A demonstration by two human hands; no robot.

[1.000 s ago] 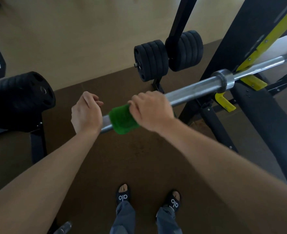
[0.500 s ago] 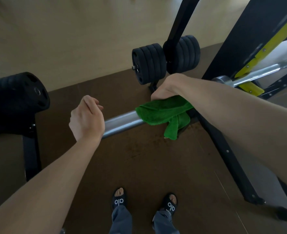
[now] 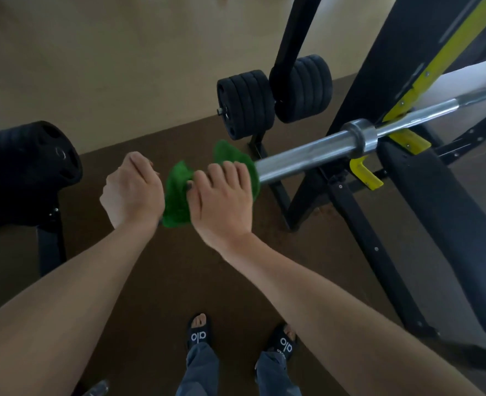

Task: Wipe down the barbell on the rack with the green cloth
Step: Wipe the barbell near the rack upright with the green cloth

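The silver barbell [image 3: 301,157] lies across the black and yellow rack [image 3: 401,110], its thick sleeve running down-left toward me. My left hand [image 3: 133,190] grips the sleeve's near end, fingers curled over it. My right hand [image 3: 222,198] grips the green cloth [image 3: 179,192], which is wrapped round the sleeve right beside my left hand. The bar under both hands and the cloth is hidden. A collar ring [image 3: 360,137] sits further up the bar.
Black weight plates [image 3: 247,104] hang on a storage post behind the bar. A larger stack of plates [image 3: 27,167] stands at the left. A black bench [image 3: 447,212] lies at the right. My feet in black slides [image 3: 199,332] stand on the brown mat.
My right hand has slid the cloth back down the sleeve from near the collar to next to my left hand. The left hand has kept its grip on the bar's end.
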